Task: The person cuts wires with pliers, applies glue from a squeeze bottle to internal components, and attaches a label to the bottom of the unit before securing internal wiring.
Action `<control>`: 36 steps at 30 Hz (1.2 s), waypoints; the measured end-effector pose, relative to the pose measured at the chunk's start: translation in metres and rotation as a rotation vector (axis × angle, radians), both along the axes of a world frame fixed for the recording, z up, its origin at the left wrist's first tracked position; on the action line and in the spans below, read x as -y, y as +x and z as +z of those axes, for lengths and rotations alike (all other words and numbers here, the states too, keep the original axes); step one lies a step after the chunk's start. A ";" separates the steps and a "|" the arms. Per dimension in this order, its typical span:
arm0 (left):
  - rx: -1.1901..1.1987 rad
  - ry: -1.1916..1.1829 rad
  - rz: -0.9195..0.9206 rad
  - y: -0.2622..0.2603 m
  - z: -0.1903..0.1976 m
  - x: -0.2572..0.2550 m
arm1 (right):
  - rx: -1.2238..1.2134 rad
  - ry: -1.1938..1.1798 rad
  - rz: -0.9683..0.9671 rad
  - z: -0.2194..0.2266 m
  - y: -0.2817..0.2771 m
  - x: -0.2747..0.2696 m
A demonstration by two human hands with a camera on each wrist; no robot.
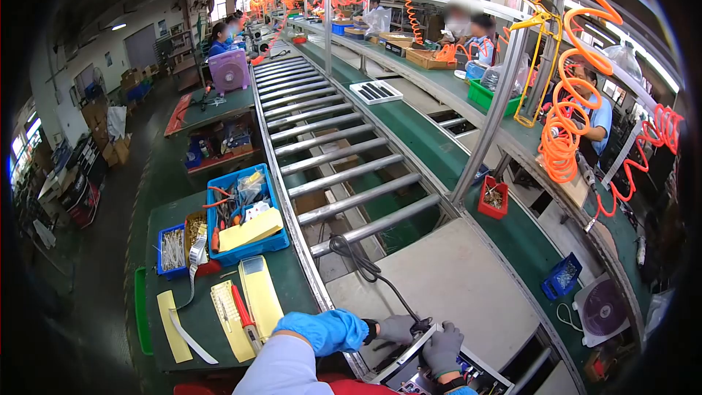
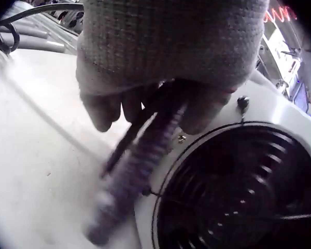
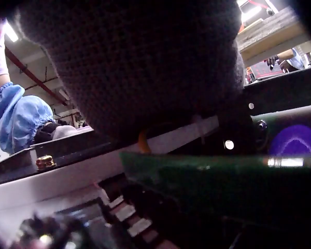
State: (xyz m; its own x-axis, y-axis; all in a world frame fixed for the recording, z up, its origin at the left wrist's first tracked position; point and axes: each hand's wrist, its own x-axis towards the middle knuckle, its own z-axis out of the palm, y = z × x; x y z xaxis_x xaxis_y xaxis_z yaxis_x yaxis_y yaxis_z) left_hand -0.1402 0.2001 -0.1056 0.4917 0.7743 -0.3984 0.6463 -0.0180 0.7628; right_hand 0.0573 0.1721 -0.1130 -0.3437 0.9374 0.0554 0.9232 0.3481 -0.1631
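My left hand (image 1: 397,328), in a grey glove, grips a dark two-handled tool (image 2: 132,168) with ribbed handles; it looks like pliers, though motion blurs it. It works at the outer wall of an open metal case (image 2: 272,111), beside a round dark fan grille (image 2: 238,192). A black power cable (image 1: 395,289) runs to that same wall. My right hand (image 1: 443,349), also gloved in grey, reaches over the case's edge, its fingertips hidden. Below it in the right wrist view are a green circuit board (image 3: 212,179), a yellow wire (image 3: 143,141) and a brass screw (image 3: 45,162).
A pale board (image 1: 431,271) adjoins the metal rollers (image 1: 351,164). On the left table, a blue tray (image 1: 252,250) of tools stands near yellow strips and a red-handled cutter (image 1: 243,307). A red bin (image 1: 493,197) and blue bin (image 1: 561,276) sit right. Orange air hoses (image 1: 567,124) hang above.
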 end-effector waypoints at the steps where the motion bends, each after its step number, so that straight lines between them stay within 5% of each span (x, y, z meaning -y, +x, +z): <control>1: -0.043 -0.150 -0.035 -0.004 0.011 0.002 | -0.003 0.003 0.003 -0.001 0.001 0.000; 2: 0.138 -0.101 0.020 -0.007 0.005 0.006 | 0.000 -0.001 0.002 0.000 0.001 -0.001; 5: 0.330 -0.560 0.009 -0.005 -0.032 -0.008 | 0.002 -0.020 -0.004 0.002 0.000 0.001; 6: 0.314 -0.553 0.026 -0.004 -0.014 -0.006 | 0.002 -0.028 -0.007 0.002 0.000 0.001; 9: 0.212 -0.271 -0.086 0.001 -0.042 -0.009 | 0.018 -0.066 -0.019 0.000 0.001 -0.003; 13: 0.053 0.605 0.079 0.007 -0.070 -0.008 | 0.000 -0.024 0.003 -0.004 0.000 -0.006; 14: 0.064 0.601 0.121 0.011 -0.076 -0.007 | 0.008 -0.026 -0.005 -0.007 0.001 -0.007; 18: 0.059 -0.242 -0.250 0.003 -0.022 -0.027 | 0.021 -0.046 -0.010 0.007 0.000 -0.004; 21: 0.152 -0.516 -0.154 -0.003 0.014 -0.024 | -0.024 -0.002 -0.022 -0.004 0.001 -0.004; 22: 0.021 -0.462 -0.124 0.006 -0.007 -0.022 | -0.008 -0.020 -0.016 -0.005 0.003 -0.004; 26: -0.112 0.448 -0.041 0.006 -0.049 -0.011 | 0.007 -0.040 -0.003 -0.008 0.004 -0.007; 29: -0.154 0.324 -0.169 0.003 -0.020 -0.015 | 0.007 -0.010 0.016 -0.006 0.010 -0.009; 30: -0.144 0.153 -0.309 0.006 -0.047 -0.026 | -0.002 0.001 0.026 -0.006 0.008 -0.010; 33: -0.040 -0.435 -0.268 0.009 -0.032 -0.036 | -0.005 -0.018 -0.002 -0.006 0.006 -0.008; 36: 0.011 -0.050 -0.191 0.005 -0.045 -0.020 | 0.025 -0.073 -0.006 -0.003 0.005 -0.012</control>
